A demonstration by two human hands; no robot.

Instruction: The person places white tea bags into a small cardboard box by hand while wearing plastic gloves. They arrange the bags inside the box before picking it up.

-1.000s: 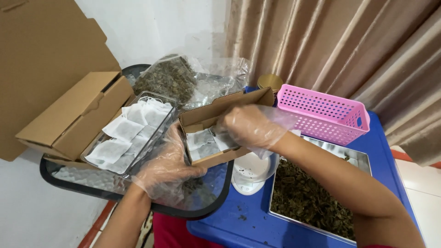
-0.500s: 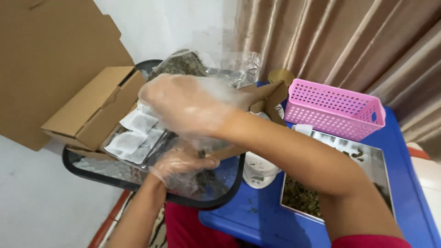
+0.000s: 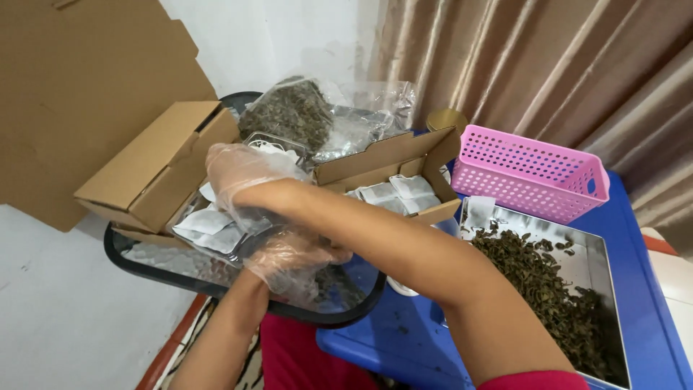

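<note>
Right hand point(image 3: 242, 173): gloved, grip hidden, over sachets point(image 3: 209, 225).
Left hand point(image 3: 289, 260): gloved, loosely curled.
Risk: crossed arms may knock open box point(image 3: 393, 177).

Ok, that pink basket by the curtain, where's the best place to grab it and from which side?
Probably by the top rim of the pink basket, coming from above. It sits upright and looks empty, its rim is a firm band above perforated walls, and the near long side faces the metal tray of dried leaves. The right hand, crossed over the left hand, is nearer.
</note>
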